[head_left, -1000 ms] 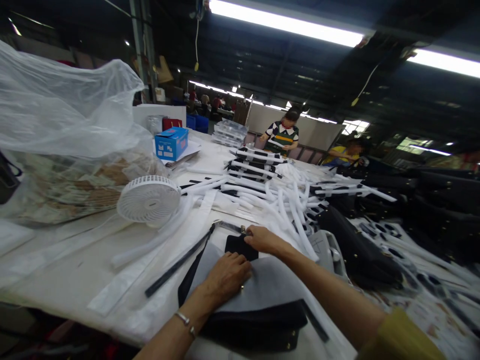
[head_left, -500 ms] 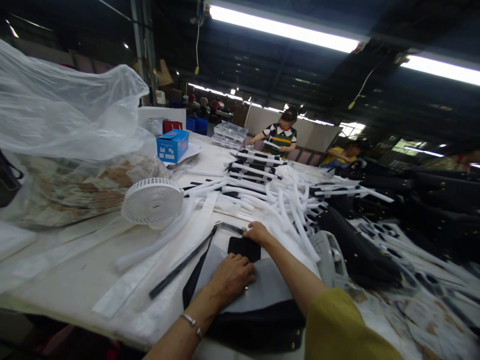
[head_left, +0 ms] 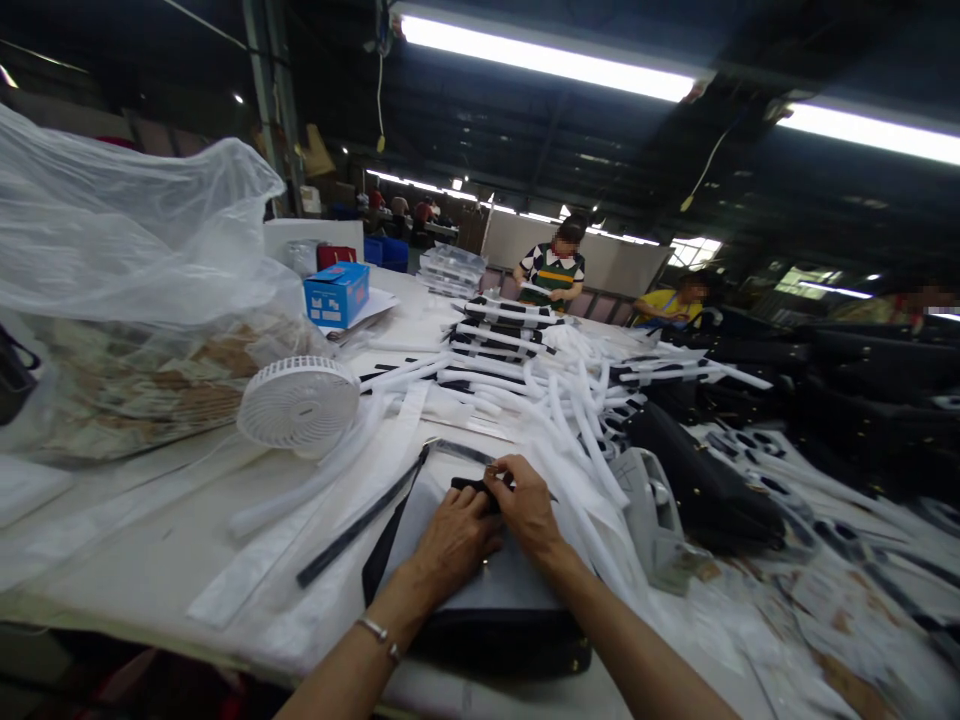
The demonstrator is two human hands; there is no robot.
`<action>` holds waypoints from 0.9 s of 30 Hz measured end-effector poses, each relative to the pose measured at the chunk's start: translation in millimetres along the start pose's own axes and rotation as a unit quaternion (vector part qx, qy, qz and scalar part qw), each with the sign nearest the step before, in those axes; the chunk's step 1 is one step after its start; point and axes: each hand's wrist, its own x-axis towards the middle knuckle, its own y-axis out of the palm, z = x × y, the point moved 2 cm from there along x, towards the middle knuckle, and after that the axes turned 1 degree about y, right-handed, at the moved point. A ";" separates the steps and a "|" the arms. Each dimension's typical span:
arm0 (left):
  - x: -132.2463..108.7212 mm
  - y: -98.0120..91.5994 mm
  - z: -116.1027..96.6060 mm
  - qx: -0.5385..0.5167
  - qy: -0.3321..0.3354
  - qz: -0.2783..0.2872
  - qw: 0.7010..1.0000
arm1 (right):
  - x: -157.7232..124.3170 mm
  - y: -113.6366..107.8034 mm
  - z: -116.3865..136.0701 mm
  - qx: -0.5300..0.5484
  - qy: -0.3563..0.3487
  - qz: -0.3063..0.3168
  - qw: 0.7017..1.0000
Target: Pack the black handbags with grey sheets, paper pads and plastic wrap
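A black bag (head_left: 495, 640) with a grey sheet (head_left: 420, 525) over it lies on the white table (head_left: 150, 540) in front of me. My left hand (head_left: 454, 540) rests on the sheet, fingers curled against a small black flap (head_left: 469, 487) at the bag's far edge. My right hand (head_left: 525, 505) is closed in a pinch on that flap, right beside my left hand. A black strap (head_left: 360, 525) runs diagonally from the bag to the left.
A white fan (head_left: 298, 405) lies left of the bag, behind it a large plastic bag (head_left: 112, 260) of printed paper and a blue box (head_left: 336, 293). White foam-wrapped straps (head_left: 555, 400) are heaped ahead, black bags (head_left: 705, 485) at right. Two people work at the table's far end.
My right hand drew back from the far edge and came together with my left hand on the black flap. The flap now shows less, covered by both hands.
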 end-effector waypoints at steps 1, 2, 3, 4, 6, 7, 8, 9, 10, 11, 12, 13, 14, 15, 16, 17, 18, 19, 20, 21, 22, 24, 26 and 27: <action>-0.2 -0.2 -0.5 -0.003 -0.005 0.000 1.000 | -8.0 -2.5 1.9 0.010 -0.013 0.002 1.000; -0.4 -0.7 -0.7 -0.006 -0.010 0.001 1.000 | -14.9 -5.2 3.1 0.020 -0.025 0.008 0.999; -0.5 -1.4 -0.5 -0.011 -0.016 0.001 1.000 | -20.5 -8.0 3.6 0.029 -0.035 0.013 0.999; -0.5 -2.6 0.3 -0.016 -0.023 0.003 1.000 | -24.9 -10.6 3.5 0.036 -0.044 0.019 0.998; -0.9 -7.2 3.7 -0.027 -0.046 0.006 0.999 | -30.9 -15.1 2.5 0.040 -0.063 0.035 0.997; -1.4 -10.8 5.8 -0.035 -0.058 0.009 0.998 | -33.2 -16.7 2.1 0.037 -0.075 0.047 0.995; -2.4 -15.2 7.6 -0.043 -0.070 0.012 0.997 | -35.1 -17.9 1.7 0.031 -0.087 0.062 0.994; -3.9 -20.5 8.6 -0.052 -0.081 0.017 0.995 | -37.0 -18.8 1.4 0.025 -0.096 0.078 0.992; -5.9 -26.5 8.4 -0.059 -0.092 0.021 0.994 | -38.8 -19.7 0.9 0.021 -0.103 0.092 0.990; -8.3 -33.3 6.8 -0.061 -0.106 0.018 0.992 | -40.6 -20.6 0.2 0.020 -0.106 0.102 0.989; -11.1 -40.4 3.6 -0.055 -0.122 0.008 0.991 | -42.5 -21.5 -0.7 0.024 -0.108 0.109 0.988; -14.0 -47.5 -1.1 -0.042 -0.140 -0.007 0.989 | -44.5 -22.3 -1.9 0.031 -0.110 0.114 0.987; -16.7 -53.9 -6.9 -0.025 -0.159 -0.021 0.987 | -46.6 -22.7 -3.4 0.041 -0.112 0.117 0.986; -18.9 -58.8 -13.4 -0.014 -0.175 -0.031 0.984 | -48.9 -22.8 -5.1 0.052 -0.114 0.119 0.985; -20.6 -61.8 -19.7 -0.020 -0.190 -0.031 0.981 | -51.3 -22.2 -7.0 0.063 -0.116 0.121 0.984; -21.8 -62.4 -25.0 -0.045 -0.206 -0.021 0.977 | -53.8 -21.1 -9.0 0.071 -0.117 0.123 0.983; -22.6 -60.6 -28.8 -0.088 -0.225 -0.002 0.970 | -56.3 -19.4 -11.1 0.078 -0.118 0.124 0.982; -23.4 -57.0 -30.7 -0.139 -0.248 0.018 0.959 | -58.6 -17.3 -13.2 0.085 -0.119 0.124 0.981; -24.2 -52.2 -31.1 -0.183 -0.268 0.036 0.945 | -60.7 -15.0 -15.2 0.093 -0.120 0.122 0.981; -25.1 -46.8 -30.0 -0.211 -0.284 0.050 0.934 | -62.3 -12.8 -17.1 0.104 -0.122 0.117 0.980; -26.2 -41.5 -27.9 -0.223 -0.294 0.060 0.927 | -63.4 -10.7 -19.0 0.116 -0.123 0.109 0.980; -28.6 -32.6 -22.3 -0.234 -0.300 0.067 0.922 | -64.3 -7.4 -22.4 0.141 -0.119 0.091 0.979; -30.4 -27.5 -17.4 -0.264 -0.303 0.066 0.913 | -63.9 -5.3 -24.8 0.160 -0.115 0.084 0.977; -30.9 -26.4 -15.7 -0.286 -0.307 0.065 0.905 | -63.5 -4.6 -25.5 0.166 -0.115 0.085 0.976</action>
